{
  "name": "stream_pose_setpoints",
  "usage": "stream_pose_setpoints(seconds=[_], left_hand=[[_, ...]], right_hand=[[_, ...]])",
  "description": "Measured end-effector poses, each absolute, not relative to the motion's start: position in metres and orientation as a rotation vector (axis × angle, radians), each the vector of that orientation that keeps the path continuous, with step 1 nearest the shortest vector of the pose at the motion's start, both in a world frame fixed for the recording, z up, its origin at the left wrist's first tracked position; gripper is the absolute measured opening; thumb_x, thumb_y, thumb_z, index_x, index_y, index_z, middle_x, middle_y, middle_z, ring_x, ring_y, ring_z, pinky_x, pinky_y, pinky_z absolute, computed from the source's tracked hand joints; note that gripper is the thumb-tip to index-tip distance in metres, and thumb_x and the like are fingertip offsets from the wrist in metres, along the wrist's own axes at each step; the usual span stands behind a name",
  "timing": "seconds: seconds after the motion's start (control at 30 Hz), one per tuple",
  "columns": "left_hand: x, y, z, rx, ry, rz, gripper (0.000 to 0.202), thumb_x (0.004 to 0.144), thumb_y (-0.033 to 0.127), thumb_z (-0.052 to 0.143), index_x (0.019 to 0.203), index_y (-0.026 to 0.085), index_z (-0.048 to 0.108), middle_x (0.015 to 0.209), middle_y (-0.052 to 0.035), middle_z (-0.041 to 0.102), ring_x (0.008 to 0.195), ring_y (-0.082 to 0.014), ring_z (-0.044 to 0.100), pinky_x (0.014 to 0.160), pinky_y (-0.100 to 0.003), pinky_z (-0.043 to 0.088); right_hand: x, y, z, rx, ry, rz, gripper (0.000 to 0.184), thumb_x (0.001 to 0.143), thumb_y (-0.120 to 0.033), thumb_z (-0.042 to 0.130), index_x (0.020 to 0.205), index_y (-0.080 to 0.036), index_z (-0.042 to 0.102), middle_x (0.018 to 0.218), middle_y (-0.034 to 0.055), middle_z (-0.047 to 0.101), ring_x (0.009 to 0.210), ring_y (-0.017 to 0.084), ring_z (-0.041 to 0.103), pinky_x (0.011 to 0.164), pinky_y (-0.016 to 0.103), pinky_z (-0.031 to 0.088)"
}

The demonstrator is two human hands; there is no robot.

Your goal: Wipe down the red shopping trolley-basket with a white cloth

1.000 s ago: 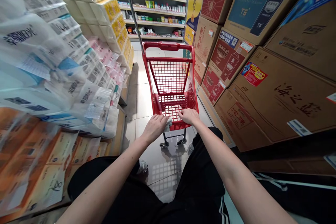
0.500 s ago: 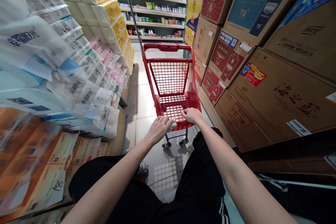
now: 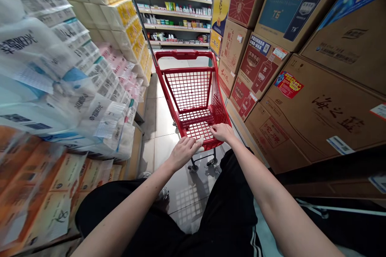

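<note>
A red plastic shopping cart (image 3: 184, 117) with grid walls stands on small black wheels straight in front of me. My left hand (image 3: 184, 151) is closed over the left part of its near rim. Beside that thumb shows something white on the rim, which I cannot make out. Further right, my right hand (image 3: 222, 132) grips the near rim with its fingers curled inward. Grid panels and a bare grid bottom show inside the cart. A long dark pole (image 3: 135, 8) rises at the cart's far left corner.
Wrapped tissue packs (image 3: 99, 108) are piled close along the left. Stacked cartons (image 3: 325, 108) line the right side. Shelves with bottles and tubes (image 3: 181, 18) cross the far end. Pale floor tiles (image 3: 163, 148) run between the stacks.
The cart's far end has swung slightly left, and its pole has shifted left with it. Both hands remain on the near rim. The stacks have slid slightly left in view.
</note>
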State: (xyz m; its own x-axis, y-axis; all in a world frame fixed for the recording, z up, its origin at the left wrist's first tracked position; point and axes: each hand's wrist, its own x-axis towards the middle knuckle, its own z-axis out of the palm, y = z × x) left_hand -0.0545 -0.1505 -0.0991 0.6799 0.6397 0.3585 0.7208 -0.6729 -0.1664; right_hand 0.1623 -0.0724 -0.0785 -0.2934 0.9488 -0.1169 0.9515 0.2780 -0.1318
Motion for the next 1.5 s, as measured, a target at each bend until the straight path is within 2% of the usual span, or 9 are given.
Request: stream_pose_setpoints(seconds=[0.1,0.23,0.37,0.47,0.57,0.7,1.07,1.27,1.5], left_hand=[[-0.073,-0.146,-0.097,-2.665,-0.945,-0.373,0.021,0.092,0.017,0.040,0.108,0.021,0.053,0.095,-0.0065,0.057,0.088,-0.0176,0.052,0.086,-0.036,0.041],[-0.105,-0.135,-0.097,-2.740,-0.769,-0.369,0.023,0.090,0.014,0.043,0.109,0.021,0.054,0.108,-0.0063,0.059,0.106,-0.0171,0.052,0.100,-0.039,0.037],[-0.121,-0.130,-0.098,-2.733,-0.823,-0.444,0.022,0.090,0.014,0.043,0.107,0.021,0.055,0.113,-0.0056,0.059,0.113,-0.0165,0.050,0.107,-0.042,0.032],[-0.117,-0.131,-0.094,-2.680,-0.992,-0.474,0.018,0.091,0.017,0.040,0.101,0.019,0.056,0.101,-0.0061,0.061,0.103,-0.0170,0.054,0.103,-0.042,0.035],[-0.108,-0.131,-0.087,-2.666,-1.054,-0.423,0.017,0.092,0.019,0.039,0.096,0.018,0.055,0.089,-0.0053,0.059,0.090,-0.0174,0.054,0.093,-0.039,0.040],[-0.099,-0.129,-0.084,-2.630,-1.088,-0.392,0.017,0.092,0.020,0.038,0.091,0.018,0.054,0.083,-0.0051,0.057,0.081,-0.0182,0.052,0.083,-0.036,0.040],[-0.082,-0.131,-0.089,-2.571,-1.073,-0.339,0.016,0.091,0.016,0.037,0.086,0.018,0.052,0.080,-0.0056,0.054,0.076,-0.0193,0.050,0.076,-0.035,0.037],[-0.076,-0.137,-0.090,-2.537,-1.070,-0.333,0.017,0.092,0.016,0.036,0.085,0.018,0.051,0.079,-0.0048,0.054,0.075,-0.0182,0.049,0.075,-0.035,0.037],[-0.068,-0.147,-0.098,-2.534,-1.082,-0.378,0.017,0.093,0.020,0.036,0.085,0.018,0.051,0.077,-0.0043,0.053,0.074,-0.0180,0.049,0.077,-0.036,0.037]], right_hand=[[0.161,-0.075,-0.078,1.835,2.528,-0.268,0.047,0.095,-0.041,0.027,0.086,-0.023,0.068,0.088,0.0031,0.070,0.082,0.016,0.061,0.067,0.023,0.035],[0.154,-0.077,-0.076,1.801,2.582,-0.241,0.048,0.095,-0.041,0.025,0.085,-0.023,0.068,0.085,0.0024,0.070,0.079,0.016,0.061,0.064,0.023,0.034],[0.142,-0.076,-0.074,1.804,2.574,-0.254,0.051,0.096,-0.043,0.023,0.085,-0.023,0.069,0.086,0.0030,0.070,0.080,0.016,0.062,0.066,0.023,0.034],[0.133,-0.076,-0.074,1.810,2.550,-0.254,0.053,0.096,-0.043,0.022,0.086,-0.022,0.069,0.087,0.0040,0.070,0.082,0.017,0.062,0.068,0.023,0.035],[0.127,-0.077,-0.075,1.809,2.543,-0.230,0.052,0.096,-0.042,0.022,0.086,-0.023,0.069,0.089,0.0041,0.070,0.085,0.017,0.062,0.069,0.023,0.036],[0.124,-0.078,-0.078,1.823,2.536,-0.222,0.053,0.096,-0.043,0.021,0.087,-0.022,0.069,0.091,0.0044,0.070,0.085,0.018,0.063,0.069,0.024,0.038],[0.122,-0.079,-0.083,1.981,2.448,-0.304,0.048,0.095,-0.038,0.024,0.091,-0.022,0.069,0.095,0.0064,0.070,0.087,0.019,0.063,0.071,0.025,0.040],[0.121,-0.082,-0.086,2.056,2.430,-0.377,0.059,0.096,-0.047,0.015,0.090,-0.022,0.069,0.094,0.0063,0.070,0.084,0.019,0.063,0.069,0.026,0.039],[0.133,-0.083,-0.087,2.005,2.471,-0.340,0.055,0.094,-0.047,0.021,0.085,-0.022,0.069,0.089,0.0057,0.070,0.082,0.018,0.062,0.067,0.025,0.038]])
